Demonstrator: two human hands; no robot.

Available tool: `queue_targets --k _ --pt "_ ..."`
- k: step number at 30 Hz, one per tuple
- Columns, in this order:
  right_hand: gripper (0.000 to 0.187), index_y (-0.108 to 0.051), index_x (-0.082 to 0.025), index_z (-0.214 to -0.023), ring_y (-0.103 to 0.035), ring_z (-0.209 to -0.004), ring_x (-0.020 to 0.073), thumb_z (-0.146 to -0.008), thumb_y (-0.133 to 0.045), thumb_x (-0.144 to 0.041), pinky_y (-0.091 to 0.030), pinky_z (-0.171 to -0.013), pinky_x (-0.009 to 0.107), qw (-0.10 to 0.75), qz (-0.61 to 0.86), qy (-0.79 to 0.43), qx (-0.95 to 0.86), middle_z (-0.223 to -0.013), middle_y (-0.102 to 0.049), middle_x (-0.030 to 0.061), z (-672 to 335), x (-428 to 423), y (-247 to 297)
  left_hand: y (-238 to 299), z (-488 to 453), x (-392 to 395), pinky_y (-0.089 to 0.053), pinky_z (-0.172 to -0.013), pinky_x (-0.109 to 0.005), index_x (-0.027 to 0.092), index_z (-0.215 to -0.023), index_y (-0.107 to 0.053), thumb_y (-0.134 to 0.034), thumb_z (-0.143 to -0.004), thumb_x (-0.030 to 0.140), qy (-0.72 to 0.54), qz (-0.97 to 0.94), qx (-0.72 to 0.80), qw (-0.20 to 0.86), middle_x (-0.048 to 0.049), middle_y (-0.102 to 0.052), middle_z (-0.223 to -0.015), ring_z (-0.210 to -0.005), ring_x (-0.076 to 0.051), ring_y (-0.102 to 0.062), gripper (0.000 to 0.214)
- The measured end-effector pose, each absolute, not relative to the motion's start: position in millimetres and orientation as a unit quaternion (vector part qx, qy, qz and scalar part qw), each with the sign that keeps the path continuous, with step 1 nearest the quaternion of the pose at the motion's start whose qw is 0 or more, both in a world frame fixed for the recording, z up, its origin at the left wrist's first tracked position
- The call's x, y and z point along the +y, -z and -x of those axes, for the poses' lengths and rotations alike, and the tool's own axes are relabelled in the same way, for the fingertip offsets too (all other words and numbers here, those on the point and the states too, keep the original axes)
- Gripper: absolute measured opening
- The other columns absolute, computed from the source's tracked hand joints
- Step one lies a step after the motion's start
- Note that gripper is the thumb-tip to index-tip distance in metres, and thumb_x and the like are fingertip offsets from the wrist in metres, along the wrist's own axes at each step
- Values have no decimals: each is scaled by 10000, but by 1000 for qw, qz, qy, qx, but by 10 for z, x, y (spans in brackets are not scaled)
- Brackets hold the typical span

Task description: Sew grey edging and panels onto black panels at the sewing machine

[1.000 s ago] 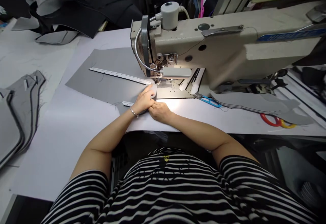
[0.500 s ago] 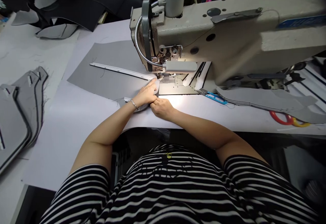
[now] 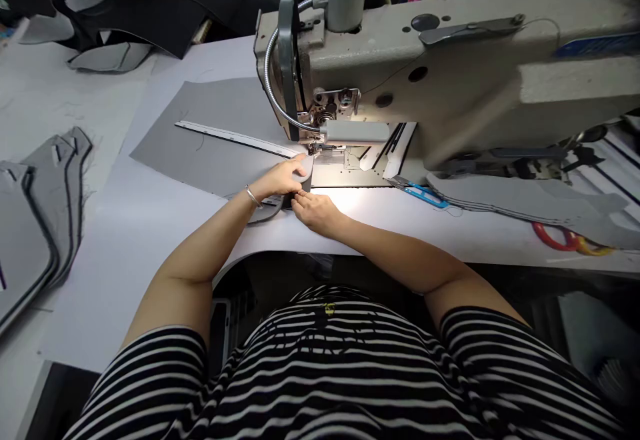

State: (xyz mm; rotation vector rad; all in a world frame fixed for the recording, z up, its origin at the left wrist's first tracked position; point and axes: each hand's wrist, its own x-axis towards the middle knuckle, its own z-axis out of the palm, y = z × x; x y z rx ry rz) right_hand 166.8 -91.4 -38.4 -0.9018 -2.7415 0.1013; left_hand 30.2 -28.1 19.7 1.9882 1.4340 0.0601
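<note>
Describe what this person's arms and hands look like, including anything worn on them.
The sleeves are short and black with thin white stripes. A slim silver bracelet goes around the left wrist; nothing shows on the right wrist. The left hand and right hand are both ungloved.

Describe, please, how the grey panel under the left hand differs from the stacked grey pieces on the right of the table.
The grey panel is broad, while the stacked grey pieces are long and narrow. The panel shows a white strip on its face; the pieces show none. The left hand rests on the panel, but no hand touches the pieces. Both are grey.
</note>
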Motion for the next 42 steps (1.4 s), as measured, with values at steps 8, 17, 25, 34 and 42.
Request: queue_targets --k 8,17,25,34,42 --pt "366 -638 -12 -1070 -636 -934 240 -936 -299 -39 -508 -705 335 62 295 -20 -953 -1005 -686 201 -1675 -929 257 -162 -312 -278 -372 -1119 -370 176 -955 -612 -569 -543 88 -65 -738 555 379 -52 -363 -1520 -1315 -294 -454 424" --pt "337 -612 9 -1163 -640 -1064 249 -913 -386 -12 -545 -816 375 115 253 42 -960 -1154 -651 238 -1719 -904 294 -248 -100 -41 -322 -1144 -412 140 -944 -607 -521 -514 68 -138 -636 526 547 -117 -475 -1437 -1364 -261 -406 445" --pt "327 -636 18 -1048 -650 -890 251 -887 -351 12 -478 -654 337 17 245 28 -969 -998 -684 243 -1693 -990 197 -142 -364 -297 -389 -1121 -379 154 -1247 -530 -572 -579 86 -10 -779 552 296 -97 -298 -1549 -1358 -300 -406 673" --pt "316 -636 -38 -891 -585 -747 225 -878 -325 20 -350 -565 313 18 260 -14 -965 -822 -669 182 -1687 -988 181 -242 -524 -426 -379 -1131 -381 123 -1403 -393 -525 -684 108 101 -781 580 210 -92 -155 -1595 -1437 -268 -279 730" --pt "313 -635 -42 -878 -568 -728 221 -875 -328 19 -348 -549 312 32 266 -19 -963 -802 -660 172 -1692 -984 206 -251 -529 -432 -378 -1130 -397 160 -1403 -398 -521 -682 115 106 -777 585 207 -67 -163 -1596 -1431 -266 -292 733"
